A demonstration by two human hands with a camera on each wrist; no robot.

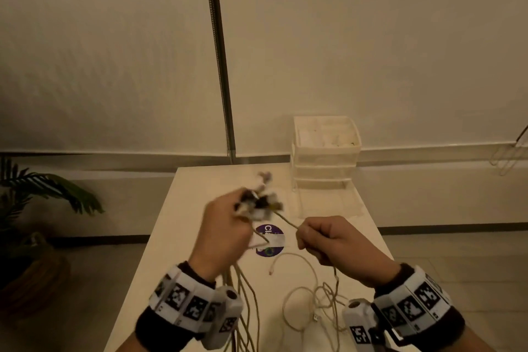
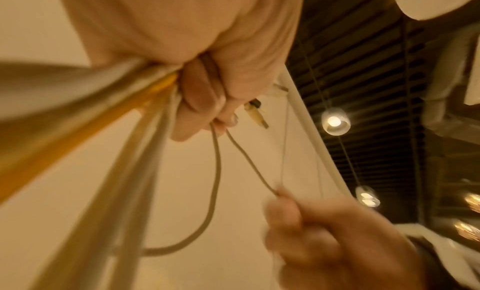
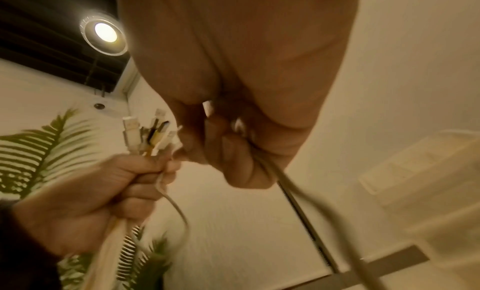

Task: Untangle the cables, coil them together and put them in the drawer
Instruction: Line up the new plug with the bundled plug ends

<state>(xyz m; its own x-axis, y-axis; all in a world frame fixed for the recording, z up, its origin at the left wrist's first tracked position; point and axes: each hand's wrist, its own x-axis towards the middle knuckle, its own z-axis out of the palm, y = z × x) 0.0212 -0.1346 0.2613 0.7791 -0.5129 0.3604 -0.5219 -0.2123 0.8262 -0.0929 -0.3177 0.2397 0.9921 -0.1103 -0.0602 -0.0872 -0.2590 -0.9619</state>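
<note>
My left hand (image 1: 228, 220) is raised over the table and grips a bundle of cables (image 2: 145, 118) near their ends. Several plugs (image 3: 153, 134) stick up out of its fist, blurred in the head view. The cables hang down from it to the table. My right hand (image 1: 323, 240) pinches a single thin cable (image 1: 287, 221) that runs taut from the left fist. That cable drops from the right hand to a loose tangle of white cables (image 1: 317, 303) on the table. A white plastic drawer unit (image 1: 325, 157) stands at the table's far right.
The white table (image 1: 177, 237) carries a round purple sticker (image 1: 270, 240) under my hands. A metal pole (image 1: 220, 66) rises behind the table. A potted plant (image 1: 37, 200) stands on the floor at left.
</note>
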